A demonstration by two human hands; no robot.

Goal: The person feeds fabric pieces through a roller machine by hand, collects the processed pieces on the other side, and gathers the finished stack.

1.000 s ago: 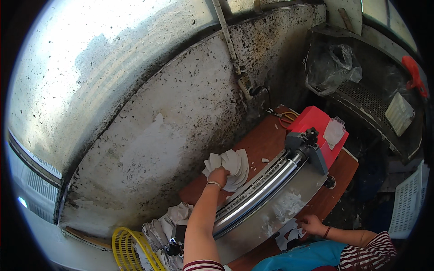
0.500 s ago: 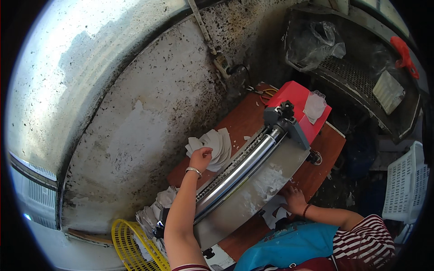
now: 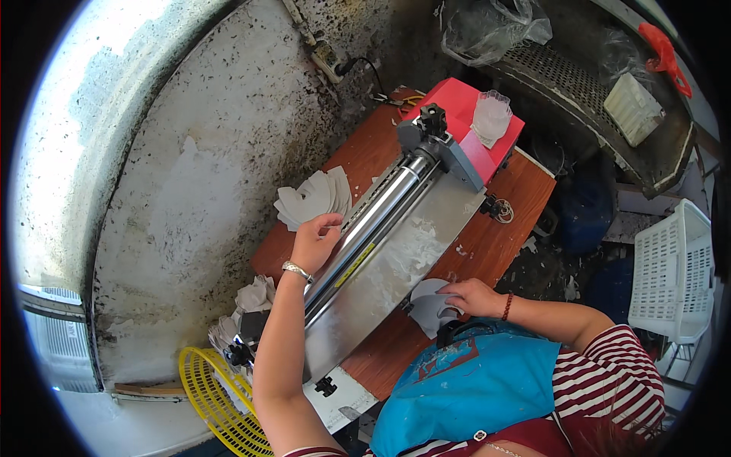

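A roller machine [image 3: 396, 244] with a long shiny roller and a metal feed plate runs diagonally between my hands. Beyond the roller, my left hand [image 3: 314, 242] hangs with its fingers loosely curled, and nothing shows in them. Just past it a pile of white curved cut pieces [image 3: 312, 196] lies fanned out on the brown table [image 3: 499, 247]. On the near side of the plate, my right hand [image 3: 478, 298] pinches the edge of a flat white cut piece [image 3: 428, 303]. That piece lies close to the blue apron [image 3: 472, 365] on my lap.
A yellow basket [image 3: 199, 381] stands at lower left beside more crumpled white pieces [image 3: 255, 295]. The machine's red housing [image 3: 457, 114] carries a clear plastic piece. At right are a white crate [image 3: 670, 266] and a dark metal trough [image 3: 579, 91]. A stained wall [image 3: 205, 190] rises behind the table.
My view has shifted, so the scene sits higher and further left. My left hand has drawn back from the pile toward the roller. My right hand has taken the edge of a white piece.
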